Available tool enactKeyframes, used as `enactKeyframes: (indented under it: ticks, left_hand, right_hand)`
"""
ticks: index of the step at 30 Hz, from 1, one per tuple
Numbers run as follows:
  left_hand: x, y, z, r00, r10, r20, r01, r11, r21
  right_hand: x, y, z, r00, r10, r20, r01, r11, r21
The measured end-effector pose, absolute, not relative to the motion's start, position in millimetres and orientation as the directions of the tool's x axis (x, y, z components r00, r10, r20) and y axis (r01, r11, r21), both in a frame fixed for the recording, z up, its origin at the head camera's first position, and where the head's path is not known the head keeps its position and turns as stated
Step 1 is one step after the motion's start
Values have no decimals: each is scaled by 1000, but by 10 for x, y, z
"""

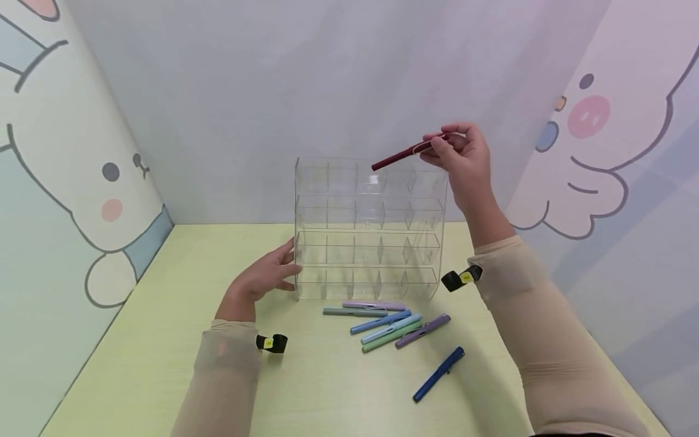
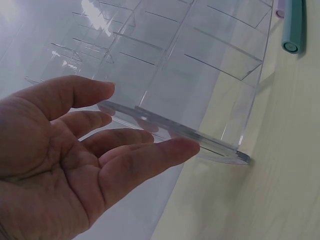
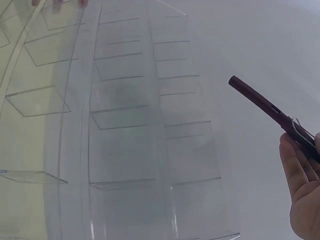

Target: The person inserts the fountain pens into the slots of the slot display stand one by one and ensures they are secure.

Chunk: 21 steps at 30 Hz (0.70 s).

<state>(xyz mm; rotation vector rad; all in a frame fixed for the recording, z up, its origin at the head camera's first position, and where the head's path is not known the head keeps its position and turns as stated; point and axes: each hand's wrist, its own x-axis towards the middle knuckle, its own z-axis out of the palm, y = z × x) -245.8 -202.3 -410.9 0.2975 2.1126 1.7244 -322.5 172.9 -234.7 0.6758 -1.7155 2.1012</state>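
My right hand (image 1: 464, 155) pinches a dark red pen (image 1: 394, 159) near its clip end, above the upper right of a clear acrylic rack (image 1: 368, 233). The pen slants, its free end pointing left and down over the top row. In the right wrist view the dark red pen (image 3: 257, 100) shows beside the rack's compartments (image 3: 122, 115). My left hand (image 1: 267, 270) rests against the rack's left side, low down. Extended fingers of the left hand (image 2: 125, 160) touch the edge of the clear side panel (image 2: 170, 125) in the left wrist view.
Several pens lie in front of the rack: lilac (image 1: 393, 306), grey-green (image 1: 349, 312), blue (image 1: 379, 322), light blue (image 1: 390, 329), green (image 1: 384, 342) and purple (image 1: 423, 331). A dark blue pen (image 1: 438, 374) lies nearer, to the right. A pale wall (image 1: 246, 121) stands behind the table (image 1: 327, 388).
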Motion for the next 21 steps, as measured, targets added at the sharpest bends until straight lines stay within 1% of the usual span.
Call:
enactKeyframes:
  ticks: [11, 21]
  left_hand:
    - [-2455, -2004, -4109, -902, 396, -172, -83, 231, 969]
    - [-2451, -1949, -4106, -909, 368, -194, -99, 261, 960]
  right_hand:
    - [-3407, 1510, -2087, -869, -107, 482, -478, -62, -876]
    - [-3383, 1398, -1975, -892, -146, 429, -440, 58, -896]
